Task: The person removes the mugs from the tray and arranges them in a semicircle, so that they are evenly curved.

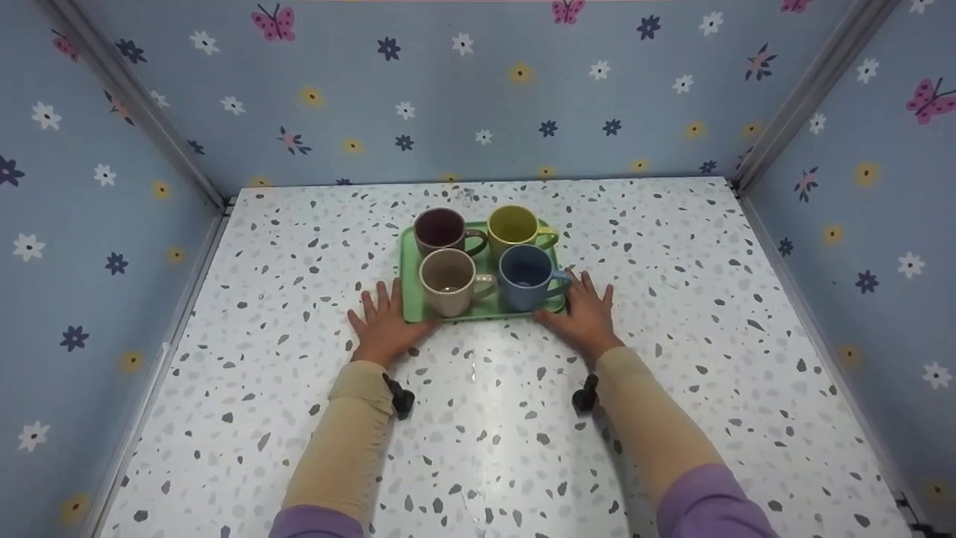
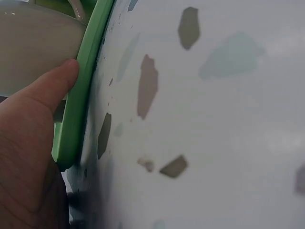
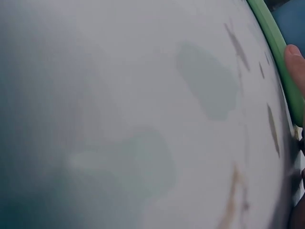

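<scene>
A green tray [image 1: 413, 291] lies on the speckled table, bearing a dark maroon mug [image 1: 441, 230], a yellow mug [image 1: 512, 226], a beige mug [image 1: 448, 284] and a blue mug [image 1: 524, 280]. All the mugs stand upright, handles to the right. At the tray's front left corner is my left hand [image 1: 387, 329], fingers spread, its thumb [image 2: 59, 81] against the green rim near the beige mug. My right hand [image 1: 590, 317] is at the front right corner, fingers spread beside the blue mug's handle, its thumb [image 3: 296, 64] at the rim.
The white speckled table [image 1: 478, 448] reaches in front of and around the tray. Blue flowered panels [image 1: 478, 90] close off the back and both sides. A small black device [image 1: 401, 398] sits at the left wrist, another [image 1: 586, 396] at the right wrist.
</scene>
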{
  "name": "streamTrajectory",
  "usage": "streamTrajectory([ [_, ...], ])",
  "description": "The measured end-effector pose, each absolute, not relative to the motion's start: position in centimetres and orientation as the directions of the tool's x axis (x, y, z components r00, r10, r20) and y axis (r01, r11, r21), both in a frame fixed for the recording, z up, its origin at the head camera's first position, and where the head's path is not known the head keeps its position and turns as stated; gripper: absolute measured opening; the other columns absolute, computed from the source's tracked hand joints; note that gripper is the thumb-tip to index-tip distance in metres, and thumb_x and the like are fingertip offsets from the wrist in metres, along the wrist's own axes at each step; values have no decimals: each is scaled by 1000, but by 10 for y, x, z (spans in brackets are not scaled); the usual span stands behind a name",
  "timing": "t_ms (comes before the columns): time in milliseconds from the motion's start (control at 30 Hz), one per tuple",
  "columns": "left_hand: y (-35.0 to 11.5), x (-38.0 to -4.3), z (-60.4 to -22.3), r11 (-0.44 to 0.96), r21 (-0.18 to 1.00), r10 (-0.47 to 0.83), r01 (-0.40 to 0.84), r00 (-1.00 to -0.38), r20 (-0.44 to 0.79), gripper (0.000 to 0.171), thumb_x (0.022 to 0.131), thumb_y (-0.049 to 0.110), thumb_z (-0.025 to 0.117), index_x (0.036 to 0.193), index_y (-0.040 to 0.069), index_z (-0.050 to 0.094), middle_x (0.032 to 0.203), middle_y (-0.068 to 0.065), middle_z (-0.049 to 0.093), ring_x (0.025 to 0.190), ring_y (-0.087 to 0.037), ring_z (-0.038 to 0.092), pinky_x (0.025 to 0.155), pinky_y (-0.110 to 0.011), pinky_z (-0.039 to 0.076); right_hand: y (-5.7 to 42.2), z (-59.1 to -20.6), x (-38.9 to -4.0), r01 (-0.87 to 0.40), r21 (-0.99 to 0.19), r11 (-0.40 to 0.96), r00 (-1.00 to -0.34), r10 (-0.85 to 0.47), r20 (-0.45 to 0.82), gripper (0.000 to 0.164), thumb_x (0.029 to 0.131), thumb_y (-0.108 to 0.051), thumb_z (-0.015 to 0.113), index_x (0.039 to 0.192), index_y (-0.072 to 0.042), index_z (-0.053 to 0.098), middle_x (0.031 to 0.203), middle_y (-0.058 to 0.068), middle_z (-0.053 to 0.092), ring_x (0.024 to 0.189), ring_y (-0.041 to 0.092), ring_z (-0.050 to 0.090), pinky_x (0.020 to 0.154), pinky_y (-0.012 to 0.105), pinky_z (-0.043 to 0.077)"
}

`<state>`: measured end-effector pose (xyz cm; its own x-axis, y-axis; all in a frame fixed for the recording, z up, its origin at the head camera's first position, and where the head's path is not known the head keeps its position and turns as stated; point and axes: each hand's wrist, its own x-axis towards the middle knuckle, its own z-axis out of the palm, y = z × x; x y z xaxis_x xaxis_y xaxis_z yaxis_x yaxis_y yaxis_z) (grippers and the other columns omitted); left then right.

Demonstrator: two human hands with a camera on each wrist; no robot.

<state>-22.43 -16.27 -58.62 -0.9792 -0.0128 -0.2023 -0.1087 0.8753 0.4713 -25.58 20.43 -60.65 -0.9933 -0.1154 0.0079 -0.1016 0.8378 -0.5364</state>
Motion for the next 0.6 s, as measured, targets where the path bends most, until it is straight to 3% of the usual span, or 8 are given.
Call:
streamTrajectory([
  [167,-162,-224,-588,873,480,10,-82,-982,-186,114,88,79,48,163,10,-3,169,-17,-5,153,-41,-13,116,-66,-14,203,-609,-254,-83,-565,821,-995,-94,9,100,76,-78,67,159,-34,32,165,-3,28,156,22,9,121,52,-16],
  [400,-160,-226,-593,887,461,45,-39,-984,-170,117,88,74,52,161,2,-3,169,-17,-1,155,-36,-7,121,-60,-9,203,-611,-253,-111,-538,835,-993,-111,33,100,78,-76,66,158,-23,37,164,-3,31,156,21,11,123,50,-11],
  [600,-162,-227,-596,885,466,68,-15,-985,-161,116,90,73,50,160,-1,-4,169,-18,-2,155,-36,-6,122,-56,-8,203,-607,-250,-109,-557,823,-993,-121,15,101,79,-71,69,159,-21,34,164,-2,31,156,22,10,124,48,-8],
])
